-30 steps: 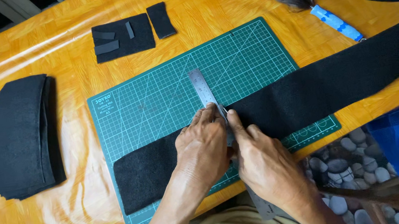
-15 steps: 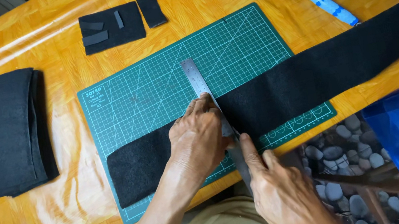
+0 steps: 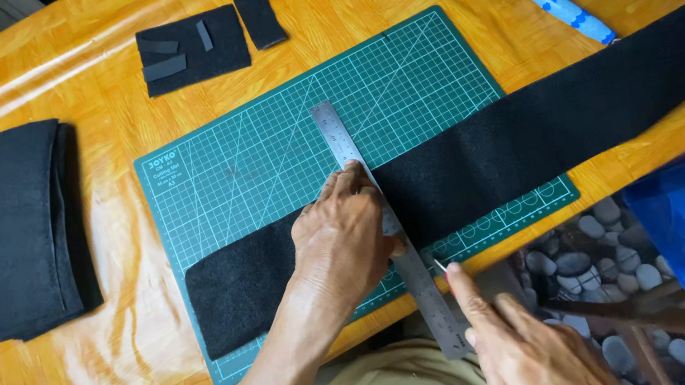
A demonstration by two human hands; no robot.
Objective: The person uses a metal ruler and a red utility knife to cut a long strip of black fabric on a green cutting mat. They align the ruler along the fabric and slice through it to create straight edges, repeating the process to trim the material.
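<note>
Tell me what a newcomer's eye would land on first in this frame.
First, the long black felt strip lying across the green cutting mat on the orange table. At the centre, the left hand presses a steel ruler down across the strip, while the right hand sits at the table's near edge with a small blade at its fingertip. Felt offcuts lie at the far side.

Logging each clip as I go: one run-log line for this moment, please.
left hand: pressing flat steel ruler onto long black felt strip | right hand: small blade at ruler's near edge | surface: green gridded cutting mat
</note>
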